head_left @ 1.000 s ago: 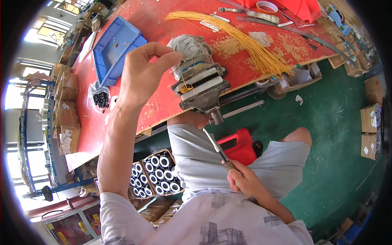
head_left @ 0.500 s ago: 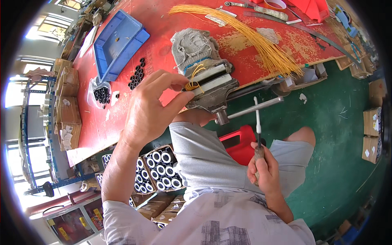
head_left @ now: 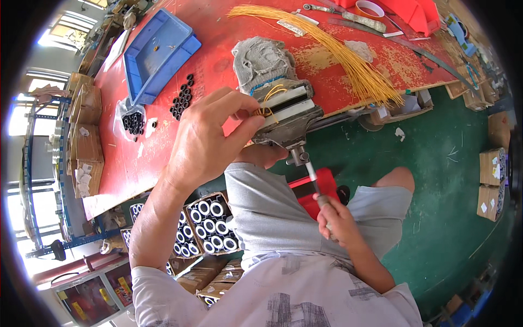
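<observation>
Yellow wire coil (head_left: 265, 111), small and looped, at the left end of the vise (head_left: 289, 122), right by the fingertips of the left grip (head_left: 210, 131). Judging by the thin loops curving up over the jaws, very light, springy, easily bent or snagged, perhaps slippery if smooth-coated. Best taken by the compact wound part, between thumb and forefinger, with mild pressure and no strain on the loose loops. In the left grip, thumb and forefinger curved in around the coil; contact partly hidden, so cannot tell a true pinch from a light touch. Nearer and to the right, the right grip (head_left: 339, 223), wrapped firmly around the handle of a rod-like tool (head_left: 322, 200), probably rigid and heavier than the coil, best held by that thick handle; pale shaft slanting toward the vise's near end, contact there unclear. Just beyond the vise, soft-looking bunched gray cloth (head_left: 264, 62). Farther right on the red tabletop (head_left: 218, 32), a long bundle of yellow strands (head_left: 332, 49), likely flexible and apt to fan out. Toward the left, small black rings (head_left: 182, 98), a plastic bag of black parts (head_left: 132, 122) and, farther back, a blue tray (head_left: 150, 60).
</observation>
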The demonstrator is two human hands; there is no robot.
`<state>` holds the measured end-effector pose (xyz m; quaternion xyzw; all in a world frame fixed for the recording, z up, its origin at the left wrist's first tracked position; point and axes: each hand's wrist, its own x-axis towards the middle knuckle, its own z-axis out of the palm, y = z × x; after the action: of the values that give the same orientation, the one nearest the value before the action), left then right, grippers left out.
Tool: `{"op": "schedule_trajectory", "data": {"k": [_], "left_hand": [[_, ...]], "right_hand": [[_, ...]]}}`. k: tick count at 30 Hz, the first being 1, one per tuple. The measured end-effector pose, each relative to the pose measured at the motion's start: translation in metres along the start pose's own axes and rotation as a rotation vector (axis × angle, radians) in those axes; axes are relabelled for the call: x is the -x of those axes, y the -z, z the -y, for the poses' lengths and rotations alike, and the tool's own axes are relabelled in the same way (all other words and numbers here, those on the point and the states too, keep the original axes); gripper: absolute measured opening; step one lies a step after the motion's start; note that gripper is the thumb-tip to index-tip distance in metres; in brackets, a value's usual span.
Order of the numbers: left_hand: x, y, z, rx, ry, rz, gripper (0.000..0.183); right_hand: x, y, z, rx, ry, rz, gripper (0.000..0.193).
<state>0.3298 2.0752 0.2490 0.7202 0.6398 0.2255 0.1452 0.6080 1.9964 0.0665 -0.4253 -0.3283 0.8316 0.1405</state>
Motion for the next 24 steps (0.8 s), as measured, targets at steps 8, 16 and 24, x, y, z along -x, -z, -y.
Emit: {"op": "schedule_trajectory", "data": {"k": [8,16,24], "left_hand": [[0.003,-0.007,-0.003,0.035,0.024,-0.066,0.016],[0.013,-0.017,0.003,0.060,0.012,-0.168,0.015],[0.032,-0.007,0.002,0.495,0.209,-0.375,0.017]], "right_hand": [[0.022,-0.017,0.017,0.541,0.684,0.141,0.034],[0.032,-0.016,0.042,-0.012,0.408,-0.190,0.035],[-0.001,-0.018,0.003,0.657,0.412,-0.071,0.037]]}}
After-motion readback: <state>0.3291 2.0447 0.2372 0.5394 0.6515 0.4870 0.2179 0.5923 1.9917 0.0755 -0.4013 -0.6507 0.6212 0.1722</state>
